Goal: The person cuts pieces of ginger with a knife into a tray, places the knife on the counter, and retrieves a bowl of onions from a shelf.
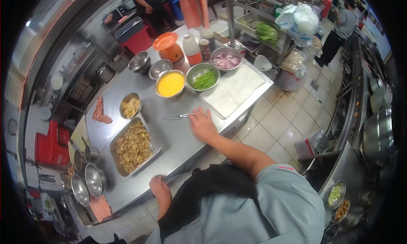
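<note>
My right hand (202, 124) lies on the steel table (178, 136) with its fingers stretched out. Beside its fingertips is a small knife (177, 117), its handle end reaching the hand and its blade pointing left. At the table's front edge is my left hand (160, 189), rounded with its fingers curled; what they close on is hidden. Left of the knife stands a deep metal tray (156, 150) of brown chopped food. Behind it sits a bowl of pale yellow pieces (130, 107). A white cloth (235, 91) is spread at the right end of the table.
Bowls hold yellow liquid (170, 83), green cut stalks (205, 79) and chopped purplish onion (226, 59). Behind them stand a bottle (191, 49) and an orange container (171, 51). Metal bowls (96, 179) sit at the left. Other people (342, 25) stand farther off.
</note>
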Available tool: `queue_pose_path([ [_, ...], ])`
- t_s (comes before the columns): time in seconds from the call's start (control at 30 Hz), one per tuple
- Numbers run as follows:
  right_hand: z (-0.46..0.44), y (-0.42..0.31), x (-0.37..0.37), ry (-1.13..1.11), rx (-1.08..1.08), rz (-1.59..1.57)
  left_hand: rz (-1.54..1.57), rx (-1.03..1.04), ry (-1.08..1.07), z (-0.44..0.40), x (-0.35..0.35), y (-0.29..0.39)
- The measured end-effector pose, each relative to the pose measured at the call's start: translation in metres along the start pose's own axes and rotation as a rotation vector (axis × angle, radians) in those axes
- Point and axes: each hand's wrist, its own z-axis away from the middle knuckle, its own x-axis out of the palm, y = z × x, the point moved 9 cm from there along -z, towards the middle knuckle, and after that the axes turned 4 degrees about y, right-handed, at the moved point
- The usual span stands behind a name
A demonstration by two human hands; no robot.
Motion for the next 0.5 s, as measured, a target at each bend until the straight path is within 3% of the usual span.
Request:
queue_pose_path([
  [0.1,0.003,-0.001,-0.001,0.013,0.008,-0.034,-0.045,-0.113,-0.063,0.012,0.012,-0.014],
  [0.2,0.002,0.001,-0.001,0.015,-0.003,-0.05,0.01,-0.055,-0.036,0.003,0.006,-0.009],
  [0.27,0.003,0.001,-0.001,0.009,-0.02,-0.049,0.074,-0.121,0.016,-0.011,0.003,-0.004],
  [0.4,0.0,0.003,0.012,-0.001,-0.032,-0.006,0.275,-0.292,0.161,-0.075,-0.04,0.032],
  [0.43,0.0,0.003,0.012,0.002,-0.028,-0.031,0.259,-0.366,0.099,-0.094,-0.044,0.033],
  [0.5,0.0,0.001,0.005,-0.011,-0.007,-0.059,0.256,-0.281,0.112,-0.135,-0.049,0.039],
])
